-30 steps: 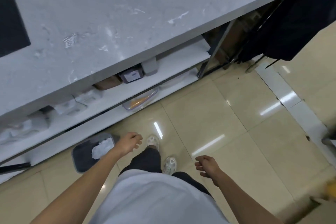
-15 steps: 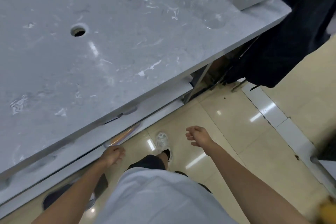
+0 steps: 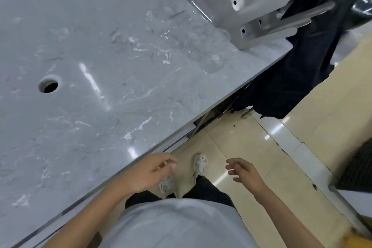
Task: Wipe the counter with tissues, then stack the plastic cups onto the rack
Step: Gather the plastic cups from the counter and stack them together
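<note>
The grey marbled counter (image 3: 96, 70) fills the left and top of the view. Several clear plastic cups (image 3: 203, 46) lie on it near its far right corner, hard to make out against the stone. Beside them stands a white metal rack (image 3: 259, 12) with tube-shaped holders. My left hand (image 3: 150, 173) hovers just off the counter's front edge, fingers loosely curled and holding nothing. My right hand (image 3: 244, 171) hangs over the floor, fingers apart and empty. No tissue is in view.
A round hole (image 3: 48, 86) is cut in the counter at the left. Dark cloth (image 3: 298, 70) hangs off the counter's right end. Beige floor tiles (image 3: 251, 143) lie below, with my shoes (image 3: 200, 164) on them. A striped dark object (image 3: 360, 169) sits at the right edge.
The view has risen from the floor and under-counter shelves to the countertop; the cups and rack have come into view. Both hands have lifted, the left one up to the counter's edge.
</note>
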